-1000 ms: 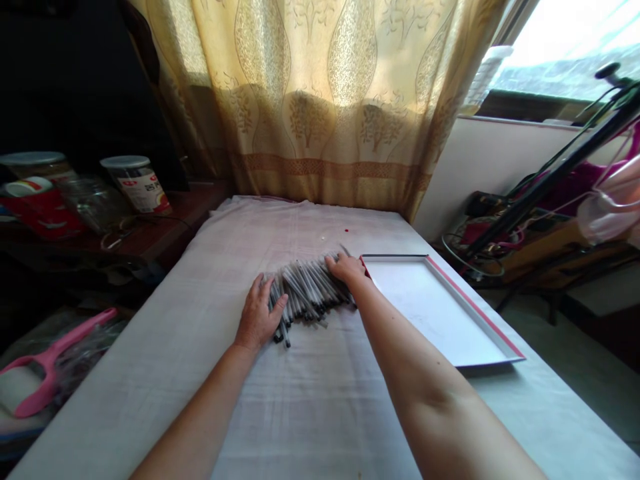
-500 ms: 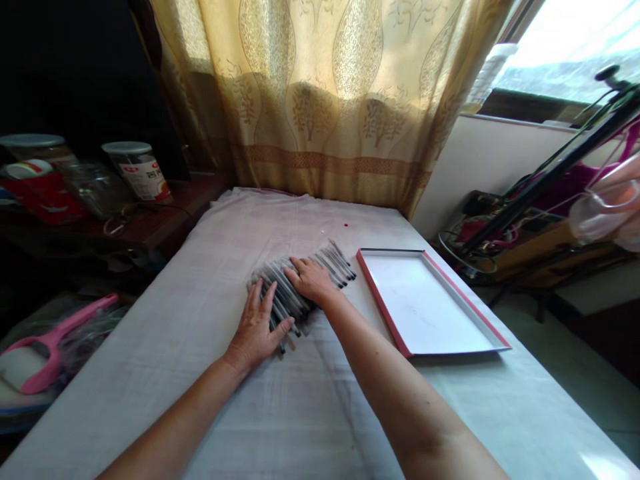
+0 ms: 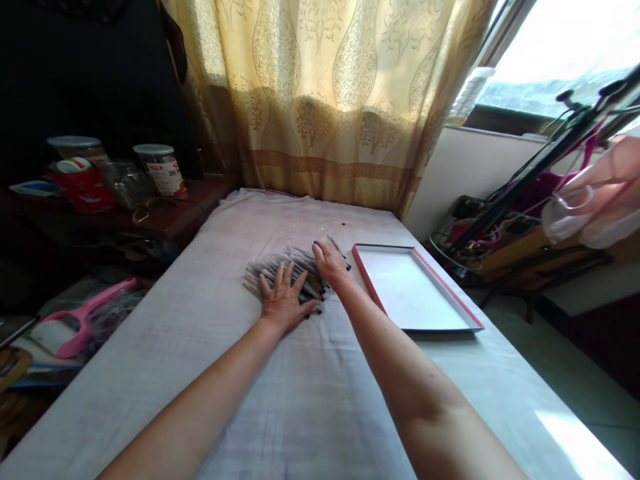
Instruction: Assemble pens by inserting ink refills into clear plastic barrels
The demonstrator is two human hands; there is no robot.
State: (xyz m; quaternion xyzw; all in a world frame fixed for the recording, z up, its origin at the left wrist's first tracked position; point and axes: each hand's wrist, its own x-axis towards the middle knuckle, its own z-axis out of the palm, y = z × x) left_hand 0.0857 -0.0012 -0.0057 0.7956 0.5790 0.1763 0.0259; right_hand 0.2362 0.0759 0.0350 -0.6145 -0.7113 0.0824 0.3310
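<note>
A pile of thin grey, pen-like sticks (image 3: 270, 265) with black ends lies on the white-covered table, several of them blurred. My left hand (image 3: 284, 300) rests on the near side of the pile, palm down with its fingers spread. At the right part of the pile, my right hand (image 3: 331, 265) lies over the sticks with its fingers bent and partly hidden; it grips none that I can see. A few sticks show beyond that hand. To its right sits a shallow white box lid (image 3: 415, 287) with pink-red sides, nothing visible inside.
A small red bit (image 3: 343, 224) lies toward the table's far end, before a yellow curtain (image 3: 320, 100). Jars (image 3: 163, 170) stand on a dark cabinet at left, above a pink-handled object (image 3: 80, 320). At right are a black pole (image 3: 530, 167) and a window.
My left hand has moved right and forward onto the pile, and my right hand has slid toward its right end. The sticks have shifted under them. The view has turned slightly.
</note>
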